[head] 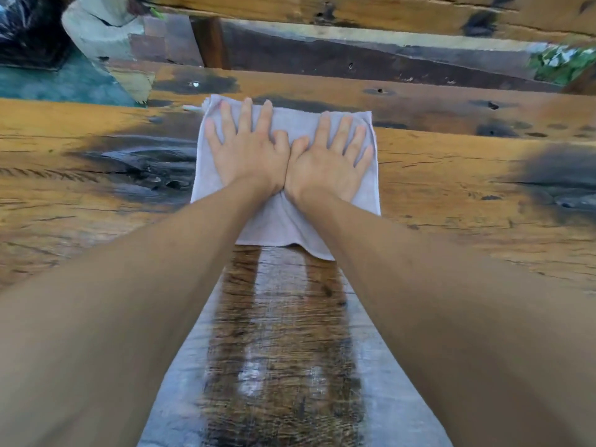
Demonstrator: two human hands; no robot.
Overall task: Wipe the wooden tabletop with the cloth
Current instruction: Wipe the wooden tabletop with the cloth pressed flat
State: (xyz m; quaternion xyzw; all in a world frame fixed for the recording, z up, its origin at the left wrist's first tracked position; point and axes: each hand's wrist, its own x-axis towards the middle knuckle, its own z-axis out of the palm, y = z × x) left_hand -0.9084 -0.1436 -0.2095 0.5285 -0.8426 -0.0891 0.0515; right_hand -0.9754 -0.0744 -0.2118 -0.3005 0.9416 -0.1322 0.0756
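Observation:
A pale grey cloth [283, 224] lies spread flat on the wooden tabletop [451, 201], toward its far side. My left hand [248, 150] and my right hand [329, 159] press down on the cloth side by side, fingers straight and spread, thumbs touching. Both arms stretch forward from the near edge. Between my arms a dark, shiny wet streak [280, 333] runs along the wood from the cloth back toward me.
The tabletop is rough orange-brown planks with dark stains [145, 166] and knot holes [493, 105]. Beyond its far edge are more heavy wooden beams [354, 14], a concrete post [106, 37] at the upper left and green leaves [561, 62] at the upper right.

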